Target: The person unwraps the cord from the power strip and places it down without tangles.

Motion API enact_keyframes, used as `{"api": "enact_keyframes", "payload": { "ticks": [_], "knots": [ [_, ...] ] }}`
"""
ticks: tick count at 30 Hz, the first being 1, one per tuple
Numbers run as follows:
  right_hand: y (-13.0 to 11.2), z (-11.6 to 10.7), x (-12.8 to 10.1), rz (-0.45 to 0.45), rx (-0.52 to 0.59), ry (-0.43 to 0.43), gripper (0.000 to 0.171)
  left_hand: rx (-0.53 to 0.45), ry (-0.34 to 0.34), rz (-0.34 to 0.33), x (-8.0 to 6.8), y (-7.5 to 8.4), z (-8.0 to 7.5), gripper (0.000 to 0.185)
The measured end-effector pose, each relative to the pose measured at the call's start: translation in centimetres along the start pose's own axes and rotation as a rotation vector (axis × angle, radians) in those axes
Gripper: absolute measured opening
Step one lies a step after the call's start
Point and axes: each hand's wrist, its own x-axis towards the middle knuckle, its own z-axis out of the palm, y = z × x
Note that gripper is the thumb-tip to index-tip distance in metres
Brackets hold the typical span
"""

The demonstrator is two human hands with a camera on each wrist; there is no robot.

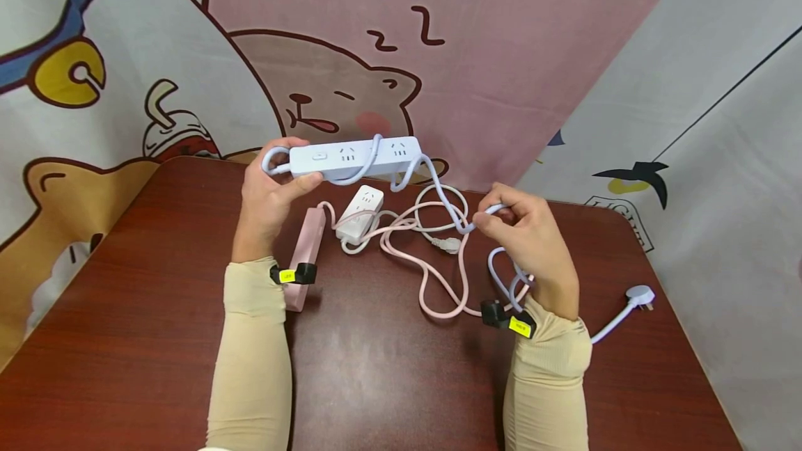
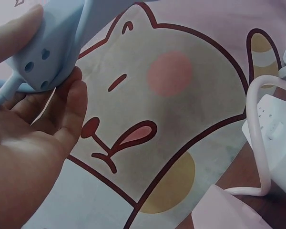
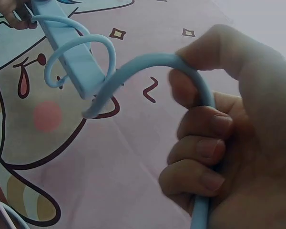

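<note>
My left hand [image 1: 266, 190] grips one end of a pale blue power strip [image 1: 388, 156], thumb in front and fingers behind, holding it up above the table's far edge. The strip's cord [image 1: 446, 200] leaves the held end and wraps around the body, crossing its face between the sockets. From the strip's other end the cord runs to my right hand [image 1: 532, 232], which pinches it between thumb and forefinger. In the right wrist view the other fingers [image 3: 200, 148] curl round the cord too. The rest of the cord hangs to the table near the right wrist, and its plug [image 1: 640, 296] lies at the right.
A pink power strip [image 1: 308, 242] lies beside the left forearm. Next to it is a white power strip [image 1: 360, 214] with a white plug [image 1: 446, 245]. Their cords, including a pink cord [image 1: 432, 270], tangle mid-table. A printed curtain [image 1: 501, 54] hangs behind the table.
</note>
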Motion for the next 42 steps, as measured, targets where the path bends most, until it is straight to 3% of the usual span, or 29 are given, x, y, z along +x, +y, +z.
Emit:
{"api": "enact_keyframes", "payload": {
  "ticks": [7,11,21,29,35,42],
  "knots": [
    [0.7,-0.3,0.1,0.129,-0.204,-0.075,0.009,-0.054,0.026,0.001,0.0,0.1,0.1,0.042],
    [1.0,-0.3,0.3,0.175,-0.258,-0.081,0.007,-0.089,0.024,0.004,0.0,0.1,0.1,0.043],
    [2.4,0.0,0.8,0.261,-0.283,-0.058,0.009,-0.183,-0.004,0.020,-0.1,0.3,0.2,0.042],
    [3.2,0.0,1.0,0.339,-0.229,-0.013,0.015,-0.244,-0.112,0.011,-0.3,0.4,0.0,0.043],
    [3.4,0.1,1.2,0.374,-0.162,0.087,0.022,-0.211,-0.197,-0.033,-0.5,0.4,-0.2,0.044],
    [3.4,0.1,1.4,0.338,-0.141,0.226,0.025,-0.001,-0.249,-0.053,-0.6,0.5,-0.5,0.043]
  ]
}}
